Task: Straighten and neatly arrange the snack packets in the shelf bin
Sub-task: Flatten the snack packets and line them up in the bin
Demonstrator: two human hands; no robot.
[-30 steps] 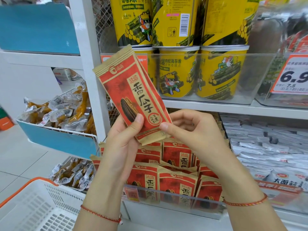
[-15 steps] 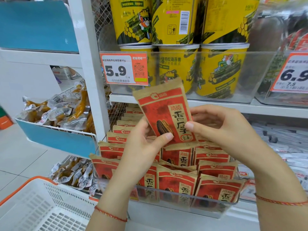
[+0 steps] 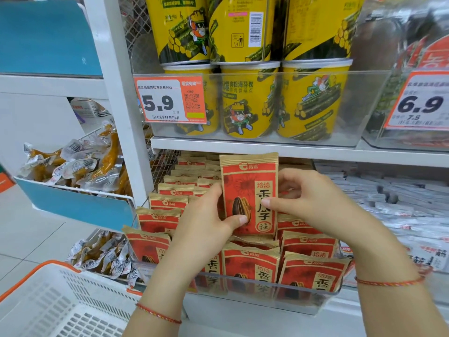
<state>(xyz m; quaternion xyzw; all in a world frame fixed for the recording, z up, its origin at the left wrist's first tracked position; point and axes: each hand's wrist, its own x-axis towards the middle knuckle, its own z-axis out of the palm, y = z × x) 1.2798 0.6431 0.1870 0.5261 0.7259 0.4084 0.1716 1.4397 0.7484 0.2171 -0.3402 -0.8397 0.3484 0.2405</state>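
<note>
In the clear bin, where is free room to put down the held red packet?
One gap: the middle column, under the held red-and-kraft seed packet, between left hand and right hand, behind the front packet row. The clear plastic bin is crowded left and right.

The left hand [image 3: 206, 220] covers the left edge of the held sunflower seed packet [image 3: 249, 193], and its fingers behind the packet are out of sight, as are the fingertips of the right hand [image 3: 313, 198]. Below both hands the bin's clear front wall [image 3: 267, 290] blurs the print on the front-row packets [image 3: 250, 266]. Right of the right hand, the grey sachets [image 3: 388, 198] are too blurred to read, and the 6.9 price tag [image 3: 420, 103] is cut by the picture's edge.
</note>
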